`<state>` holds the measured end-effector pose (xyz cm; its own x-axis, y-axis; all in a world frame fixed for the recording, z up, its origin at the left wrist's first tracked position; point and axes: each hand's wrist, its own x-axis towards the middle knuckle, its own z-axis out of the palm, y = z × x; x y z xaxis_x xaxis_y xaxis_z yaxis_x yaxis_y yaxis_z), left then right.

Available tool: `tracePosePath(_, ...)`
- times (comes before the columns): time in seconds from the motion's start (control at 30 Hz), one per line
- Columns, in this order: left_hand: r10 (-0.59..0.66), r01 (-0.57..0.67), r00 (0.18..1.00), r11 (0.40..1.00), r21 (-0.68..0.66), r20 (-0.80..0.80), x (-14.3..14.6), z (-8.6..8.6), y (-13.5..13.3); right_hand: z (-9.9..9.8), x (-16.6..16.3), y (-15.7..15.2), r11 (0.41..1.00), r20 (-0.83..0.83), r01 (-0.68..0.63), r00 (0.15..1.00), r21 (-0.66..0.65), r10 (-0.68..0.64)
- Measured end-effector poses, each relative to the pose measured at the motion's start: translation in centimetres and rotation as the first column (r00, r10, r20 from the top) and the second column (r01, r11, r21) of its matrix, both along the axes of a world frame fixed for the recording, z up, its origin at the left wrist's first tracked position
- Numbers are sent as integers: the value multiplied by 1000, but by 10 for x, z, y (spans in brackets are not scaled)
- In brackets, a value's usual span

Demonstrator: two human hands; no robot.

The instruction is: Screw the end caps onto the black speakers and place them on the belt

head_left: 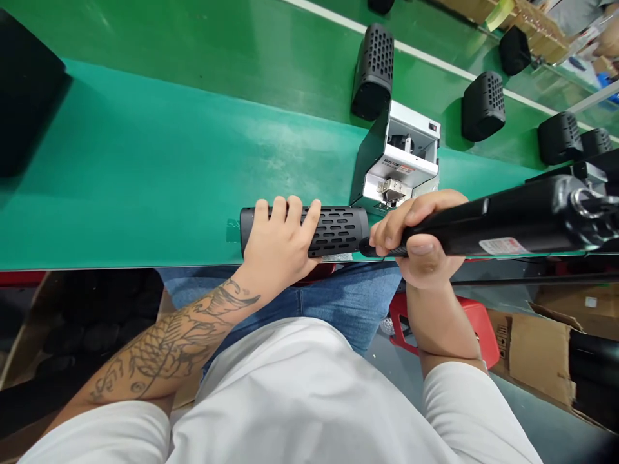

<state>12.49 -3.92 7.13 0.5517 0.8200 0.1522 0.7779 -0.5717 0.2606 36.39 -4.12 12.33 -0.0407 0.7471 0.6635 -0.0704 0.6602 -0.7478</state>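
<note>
A black perforated housing (341, 231) lies on its side along the near edge of the green table. My left hand (285, 235) grips it from above, fingers over its far side and thumb on the near side. My right hand (418, 235) is wrapped round a black electric screwdriver (512, 219), held almost level. The tool's tip meets the right end of the housing; the exact contact is hidden by my fingers. Just beyond my right hand stands a silver and black screw feeder (399, 158) with an open top compartment.
Further black perforated housings (374, 71) (483, 106) stand on the green conveyor beyond the mat. A large black object (29, 93) is at the far left. Below right are a red stool (476, 328) and an open cardboard box (541, 357).
</note>
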Motion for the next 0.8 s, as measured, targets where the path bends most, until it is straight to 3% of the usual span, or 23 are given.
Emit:
tracePosePath(0.3,15,-15,1000,1000,-9,7,1,0,0,8,6,7,962,45,-272,962,11,271)
tracePosePath(0.37,16,-16,1000,1000,-13,-6,2,1,0,8,8,4,959,61,-280,958,-31,282)
tracePosePath(0.5,24,-25,996,1000,-8,-89,4,5,-2,7,6,-10,977,70,-149,984,-149,161)
tracePosePath(0.63,9,-12,988,1000,-17,-152,1,14,-3,21,5,-12,996,-10,-31,999,-87,30)
tracePosePath(0.73,-39,35,982,999,-26,-186,-7,23,1,34,19,8,982,-181,187,966,9,-182)
tracePosePath(0.8,-71,67,973,997,-25,-218,-13,27,4,36,33,31,922,-211,385,905,35,-369)
